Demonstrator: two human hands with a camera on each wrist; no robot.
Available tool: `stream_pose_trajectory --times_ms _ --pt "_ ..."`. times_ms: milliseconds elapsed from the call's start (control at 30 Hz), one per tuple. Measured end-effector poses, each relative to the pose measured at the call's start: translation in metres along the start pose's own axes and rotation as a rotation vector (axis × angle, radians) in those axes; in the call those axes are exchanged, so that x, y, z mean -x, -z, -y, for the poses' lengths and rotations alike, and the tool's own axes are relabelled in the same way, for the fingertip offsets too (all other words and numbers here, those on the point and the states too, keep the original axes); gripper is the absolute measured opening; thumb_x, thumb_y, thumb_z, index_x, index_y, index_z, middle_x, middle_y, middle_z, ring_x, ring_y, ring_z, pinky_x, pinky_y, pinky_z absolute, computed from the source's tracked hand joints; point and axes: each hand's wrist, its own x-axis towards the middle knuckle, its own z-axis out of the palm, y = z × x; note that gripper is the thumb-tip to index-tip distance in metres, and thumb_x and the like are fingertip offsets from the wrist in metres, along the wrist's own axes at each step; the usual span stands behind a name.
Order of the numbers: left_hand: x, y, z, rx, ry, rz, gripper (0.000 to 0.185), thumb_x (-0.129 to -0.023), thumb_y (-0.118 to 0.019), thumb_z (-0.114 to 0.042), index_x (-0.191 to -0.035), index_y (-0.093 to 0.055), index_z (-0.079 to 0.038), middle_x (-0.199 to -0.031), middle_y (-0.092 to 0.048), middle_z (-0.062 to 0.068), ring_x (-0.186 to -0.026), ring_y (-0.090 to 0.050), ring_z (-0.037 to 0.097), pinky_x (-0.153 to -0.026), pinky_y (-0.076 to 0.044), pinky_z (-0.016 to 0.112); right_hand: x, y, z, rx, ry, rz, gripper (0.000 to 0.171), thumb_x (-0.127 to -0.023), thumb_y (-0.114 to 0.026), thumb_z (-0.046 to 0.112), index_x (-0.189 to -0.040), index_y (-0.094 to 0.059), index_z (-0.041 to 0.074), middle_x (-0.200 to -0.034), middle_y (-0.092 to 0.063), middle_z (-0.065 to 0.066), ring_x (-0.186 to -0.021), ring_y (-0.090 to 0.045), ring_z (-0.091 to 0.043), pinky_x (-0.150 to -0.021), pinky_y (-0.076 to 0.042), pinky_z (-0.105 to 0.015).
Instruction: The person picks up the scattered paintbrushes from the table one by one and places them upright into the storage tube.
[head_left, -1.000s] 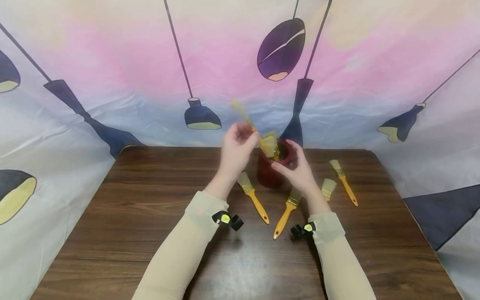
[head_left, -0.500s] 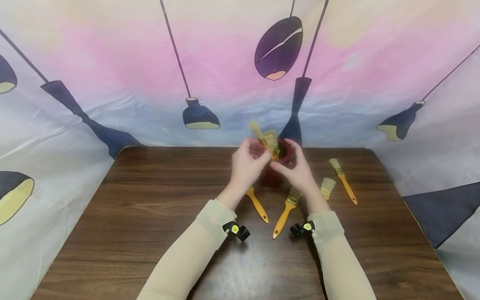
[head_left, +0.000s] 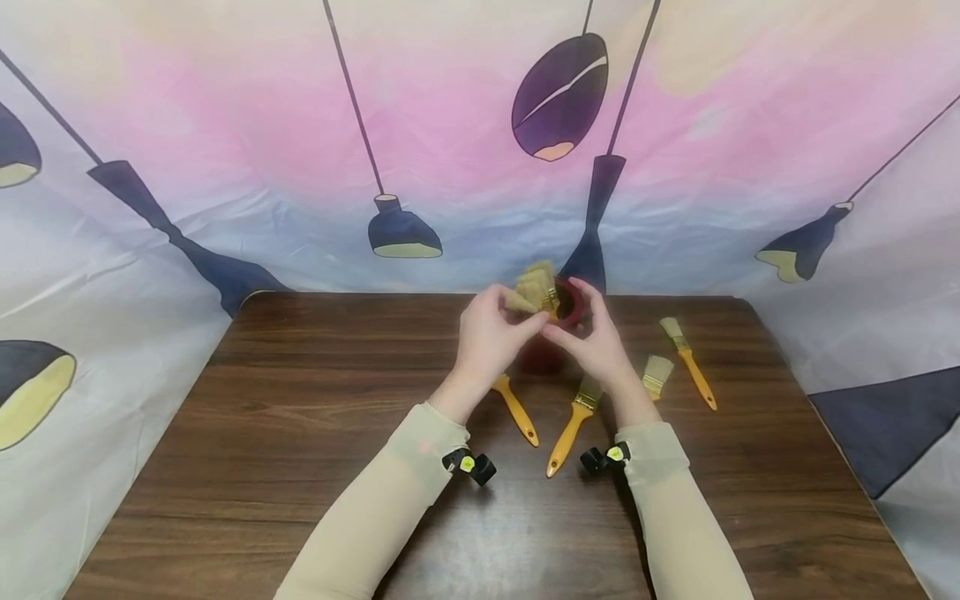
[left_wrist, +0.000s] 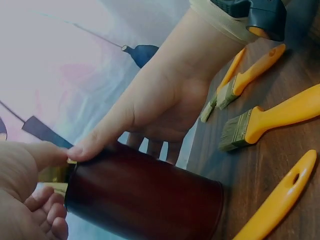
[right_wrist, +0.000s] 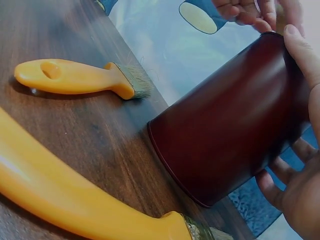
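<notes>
A dark red cylindrical cup [head_left: 542, 357] stands upright near the table's back edge, with several bristle-up paintbrushes [head_left: 537, 282] in it. My right hand [head_left: 604, 350] grips the cup from the right, thumb at the rim and fingers round the far side. At the rim's left side is my left hand [head_left: 491, 337], thumb stretched toward the right thumb and other fingers loosely bent. A paintbrush's bristles [head_left: 523, 300] show between that thumb and forefinger, low at the cup's mouth. In the left wrist view, a gold ferrule [left_wrist: 54, 174] shows behind the left fingers [left_wrist: 52, 210].
Several yellow-handled paintbrushes lie on the dark wood table [head_left: 315, 467]: one left of the cup [head_left: 517, 414], one in front [head_left: 572, 425], one partly behind the right wrist [head_left: 657, 377], one farther right [head_left: 688, 364]. A lamp-patterned cloth [head_left: 300, 167] hangs behind.
My left hand has moved right and down to the cup's rim. The paintbrush it held above the cup has slid down, bristles now level with the fingers. The right hand keeps its grip.
</notes>
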Motion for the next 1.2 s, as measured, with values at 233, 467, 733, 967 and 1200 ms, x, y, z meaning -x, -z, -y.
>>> stream_pose_trajectory --times_ms 233,467,733,967,1200 --pt "0.002 0.005 0.011 0.063 0.072 0.003 0.049 -0.086 -0.094 -0.039 -0.114 -0.069 -0.008 -0.103 -0.073 0.004 -0.09 -0.071 0.019 -0.081 -0.061 0.038 0.001 -0.001 0.001 -0.013 0.004 0.0 0.091 -0.097 -0.086 0.025 -0.171 -0.032 0.024 -0.173 -0.037 -0.004 -0.154 -0.042 -0.027 -0.127 -0.035 -0.055" --pt "-0.003 0.003 0.017 0.163 -0.089 -0.039 0.038 -0.094 -0.089 -0.032 -0.12 -0.074 -0.009 -0.103 -0.073 0.005 -0.089 -0.069 0.019 -0.082 -0.06 0.037 0.001 0.001 0.0 0.009 -0.002 -0.003 0.092 -0.097 -0.087 0.028 -0.171 -0.032 0.027 -0.171 -0.039 -0.005 -0.15 -0.045 -0.029 -0.125 -0.037 -0.057" --pt "-0.008 0.001 0.022 0.119 -0.184 -0.051 0.013 -0.099 -0.083 -0.019 -0.1 -0.078 -0.007 -0.093 -0.07 0.007 -0.084 -0.066 0.02 -0.078 -0.058 0.032 0.0 0.001 0.001 0.021 -0.005 0.002 0.093 -0.096 -0.087 0.029 -0.171 -0.032 0.028 -0.172 -0.038 -0.004 -0.15 -0.045 -0.029 -0.124 -0.038 -0.057" --pt "-0.009 0.007 0.022 0.093 -0.148 -0.009 0.017 -0.099 -0.083 -0.024 -0.101 -0.076 -0.009 -0.092 -0.072 0.005 -0.083 -0.068 0.019 -0.079 -0.059 0.035 0.0 0.004 0.003 0.027 0.018 0.005 0.098 -0.091 -0.092 0.022 -0.17 -0.034 0.024 -0.169 -0.042 -0.006 -0.143 -0.051 -0.032 -0.12 -0.044 -0.057" --pt "0.0 0.015 0.034 0.08 -0.073 0.027 0.027 -0.095 -0.083 -0.034 -0.104 -0.073 -0.011 -0.095 -0.073 0.002 -0.084 -0.068 0.019 -0.078 -0.058 0.038 0.004 0.005 0.007 0.043 0.021 0.015 0.099 -0.089 -0.094 0.023 -0.169 -0.035 0.024 -0.166 -0.045 -0.008 -0.142 -0.052 -0.034 -0.118 -0.046 -0.059"
